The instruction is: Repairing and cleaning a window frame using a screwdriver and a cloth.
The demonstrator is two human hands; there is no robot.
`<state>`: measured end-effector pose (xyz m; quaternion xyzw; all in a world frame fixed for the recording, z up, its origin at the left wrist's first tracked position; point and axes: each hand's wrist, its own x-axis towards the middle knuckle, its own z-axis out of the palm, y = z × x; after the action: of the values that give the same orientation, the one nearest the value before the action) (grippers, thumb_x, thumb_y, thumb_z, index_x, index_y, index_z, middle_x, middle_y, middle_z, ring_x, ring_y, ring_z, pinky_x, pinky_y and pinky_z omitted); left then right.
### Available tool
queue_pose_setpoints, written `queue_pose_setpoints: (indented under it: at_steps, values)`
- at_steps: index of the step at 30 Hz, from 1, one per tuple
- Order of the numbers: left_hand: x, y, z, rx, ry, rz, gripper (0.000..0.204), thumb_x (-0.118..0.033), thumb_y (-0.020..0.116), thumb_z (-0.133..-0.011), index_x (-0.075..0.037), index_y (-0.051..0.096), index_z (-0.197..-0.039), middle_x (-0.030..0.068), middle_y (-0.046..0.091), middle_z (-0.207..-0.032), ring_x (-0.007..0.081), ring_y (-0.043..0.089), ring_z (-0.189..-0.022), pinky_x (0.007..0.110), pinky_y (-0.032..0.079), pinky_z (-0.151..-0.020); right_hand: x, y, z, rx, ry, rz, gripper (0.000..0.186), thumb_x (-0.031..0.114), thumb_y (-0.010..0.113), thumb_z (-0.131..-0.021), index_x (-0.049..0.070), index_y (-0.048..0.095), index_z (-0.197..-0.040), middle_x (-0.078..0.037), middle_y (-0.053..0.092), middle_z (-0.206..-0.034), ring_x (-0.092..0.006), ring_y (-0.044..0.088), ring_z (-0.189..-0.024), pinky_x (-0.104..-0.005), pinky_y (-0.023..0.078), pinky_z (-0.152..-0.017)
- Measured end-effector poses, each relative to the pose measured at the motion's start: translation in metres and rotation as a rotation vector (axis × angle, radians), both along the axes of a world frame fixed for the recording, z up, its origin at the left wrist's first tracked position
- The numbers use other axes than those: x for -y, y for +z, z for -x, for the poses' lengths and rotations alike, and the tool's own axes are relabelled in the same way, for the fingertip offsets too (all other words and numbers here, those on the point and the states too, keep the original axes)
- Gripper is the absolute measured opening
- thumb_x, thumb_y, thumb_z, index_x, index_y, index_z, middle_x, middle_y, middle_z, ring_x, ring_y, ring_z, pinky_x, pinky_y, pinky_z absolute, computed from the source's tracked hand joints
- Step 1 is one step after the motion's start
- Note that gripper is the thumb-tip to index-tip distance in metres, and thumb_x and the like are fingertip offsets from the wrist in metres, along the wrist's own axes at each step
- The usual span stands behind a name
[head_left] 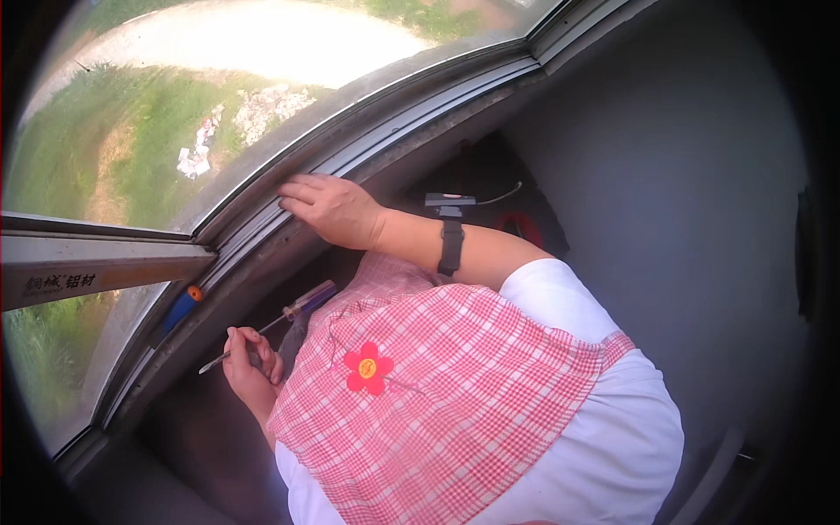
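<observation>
My left hand (252, 360) is closed around the metal shaft of a screwdriver (308, 300). Its clear purple handle points toward my apron, and the bare tip sticks out past my fingers to the lower left. My right hand (337, 210) lies across the window track (376, 144), fingers stretched over the metal rails and nothing visible in them. Between the two hands, on the sill by the window frame, rests a tool handle (182, 308), blue with an orange end; what kind of tool it is cannot be made out.
The sliding window's upright metal bar (114, 267) meets the track at the left. A black strap (451, 247) with a small grey device circles my right forearm. Below the sill, something red (522, 229) sits in shadow. A grey wall (665, 166) stands at the right.
</observation>
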<state>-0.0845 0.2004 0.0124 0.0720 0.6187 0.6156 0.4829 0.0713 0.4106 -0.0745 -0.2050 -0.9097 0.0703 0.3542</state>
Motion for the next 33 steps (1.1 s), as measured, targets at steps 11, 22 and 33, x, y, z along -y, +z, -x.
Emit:
queue_pose_setpoints:
  at_steps: [11,22,33]
  values:
    - [0.089,-0.006,0.172,0.146,0.03,-0.124,0.032,-0.027,0.045,-0.102,-0.005,0.053,-0.08,0.001,0.045,-0.058,0.0043,0.027,-0.04,0.019,0.023,-0.036,0.095,0.034,0.016,-0.024,-0.586,0.706,0.022,0.026,0.06,-0.095,0.006,0.066,-0.099,-0.006,0.066,-0.069,-0.0206,0.067,-0.064,-0.0304,0.051,-0.06]
    - [0.121,0.027,0.185,0.233,-0.179,-0.307,0.026,-0.027,0.054,-0.099,-0.004,0.059,-0.088,-0.0043,0.044,-0.057,0.0014,0.03,-0.045,0.019,0.02,-0.039,0.207,0.093,0.186,0.41,0.277,1.022,0.023,0.02,0.063,-0.09,0.003,0.061,-0.106,-0.017,0.067,-0.098,-0.0312,0.067,-0.092,-0.0404,0.052,-0.077]
    - [0.107,-0.043,0.246,-1.083,0.023,0.144,0.05,-0.019,0.072,-0.083,-0.017,0.054,-0.13,0.0004,0.051,-0.062,0.0138,0.052,-0.058,0.03,0.047,-0.06,0.215,0.075,0.159,0.037,0.053,1.064,0.016,0.016,0.066,-0.091,0.001,0.062,-0.096,-0.003,0.065,-0.074,-0.0078,0.056,-0.061,-0.0238,0.044,-0.057]
